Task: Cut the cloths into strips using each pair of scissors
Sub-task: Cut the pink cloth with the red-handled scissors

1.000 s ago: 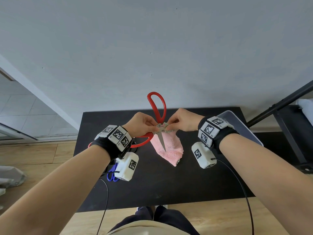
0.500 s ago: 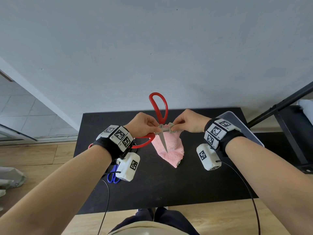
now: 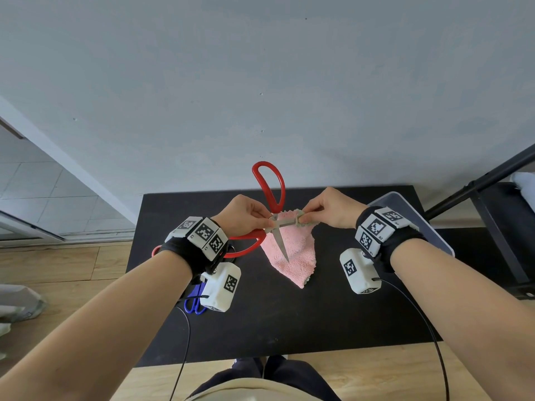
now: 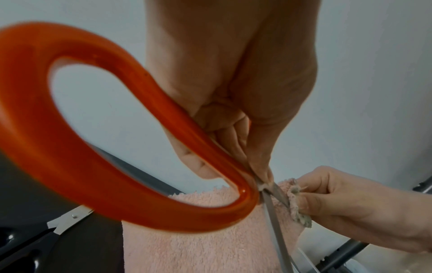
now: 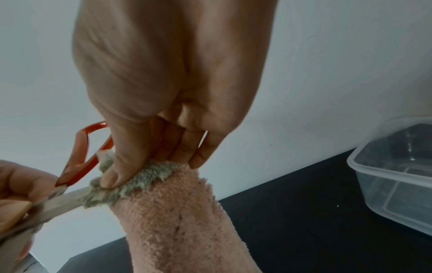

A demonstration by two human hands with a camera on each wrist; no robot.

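Red-handled scissors are held above the black table, spread wide: one handle loop stands up, the other points left. One blade hangs down in front of the pink cloth; the other lies level toward the right. My left hand pinches the scissors at the pivot, seen close in the left wrist view beside the orange-red loop. My right hand pinches the cloth's greyish top edge against the level blade. The cloth hangs down, its tip on the table.
A clear plastic container sits at the table's back right, also in the right wrist view. Blue-handled scissors lie under my left wrist. Another pair with black handles lies at the left. A black stand rises at the right.
My right hand has slid a little to the right with the cloth's edge, baring more of the level blade. The left hand and scissors have barely moved.
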